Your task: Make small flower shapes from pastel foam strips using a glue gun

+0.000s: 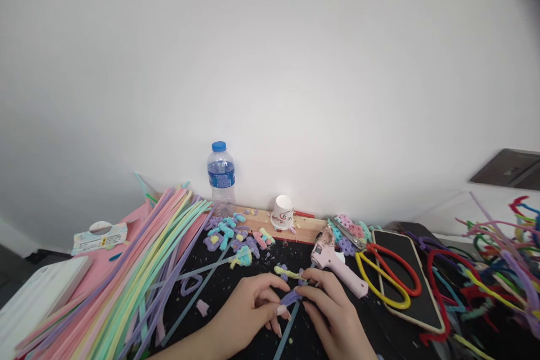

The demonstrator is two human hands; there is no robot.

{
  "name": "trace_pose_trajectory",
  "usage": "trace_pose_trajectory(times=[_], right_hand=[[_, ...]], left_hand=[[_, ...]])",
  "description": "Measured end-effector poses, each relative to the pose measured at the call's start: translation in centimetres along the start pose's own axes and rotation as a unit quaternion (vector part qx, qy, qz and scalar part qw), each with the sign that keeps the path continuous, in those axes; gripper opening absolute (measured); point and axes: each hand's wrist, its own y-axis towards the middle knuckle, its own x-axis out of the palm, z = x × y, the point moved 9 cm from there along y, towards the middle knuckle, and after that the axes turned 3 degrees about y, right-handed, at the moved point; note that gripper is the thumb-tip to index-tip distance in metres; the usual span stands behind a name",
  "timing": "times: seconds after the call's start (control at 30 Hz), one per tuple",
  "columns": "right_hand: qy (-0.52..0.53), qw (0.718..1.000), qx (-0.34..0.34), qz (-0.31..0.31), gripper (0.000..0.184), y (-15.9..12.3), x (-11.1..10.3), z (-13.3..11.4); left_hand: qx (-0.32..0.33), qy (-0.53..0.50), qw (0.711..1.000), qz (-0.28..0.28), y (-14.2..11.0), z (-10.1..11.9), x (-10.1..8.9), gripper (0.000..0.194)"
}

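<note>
My left hand (257, 309) pinches one end of a short purple pipe cleaner (290, 298) between thumb and fingers. At its other end, the fingertips of my right hand (327, 306) are closed on the same piece. Just beyond my fingers lies a yellow pipe cleaner (283, 271) with purple bits. A thin pale-blue stick (288, 329) runs under the hands. Pipe-cleaner flowers in turquoise (226, 228), purple and pink are heaped farther back. Beyond my right hand a pale pink glue gun (340, 271) rests on its side.
Long pastel pipe cleaners (139, 270) spread across the left. A water bottle (221, 177) and paper cup (283, 211) stand by the wall. Scissors (390, 275) with red and yellow handles overlap a dark tablet-like slab (407, 281). Bright pipe cleaners (485, 270) tangle at right.
</note>
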Motion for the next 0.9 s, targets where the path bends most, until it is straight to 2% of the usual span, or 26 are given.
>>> trace_pose_trajectory(times=[0.9], right_hand=[[-0.003,1.0,-0.008,-0.004,0.022,-0.1,0.26,0.01]], left_hand=[[-0.001,0.003,1.0,-0.007,-0.13,0.18,0.09,0.024]])
